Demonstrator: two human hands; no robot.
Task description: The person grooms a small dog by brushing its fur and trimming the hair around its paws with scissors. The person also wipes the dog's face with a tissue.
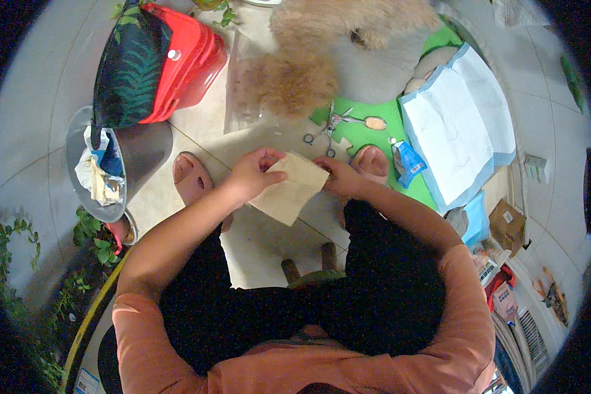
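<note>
A tan sheet of paper or cloth spreads between my two hands, above the floor between my feet. My left hand pinches its upper left edge between thumb and fingers. At its right corner is my right hand, fingers curled on the edge. Beyond them lie scissors and a metal tool with an orange-tan oval end, on and beside a green foam mat. Curly tan fur rests past the scissors; a fluffy tan dog appears at the top, partly cut off by the frame.
A red pet carrier stands upper left, near a grey waste bin holding crumpled wipes. At right lie a white pad with blue edges, a blue packet and a brown cardboard piece. A wooden stool shows beneath me.
</note>
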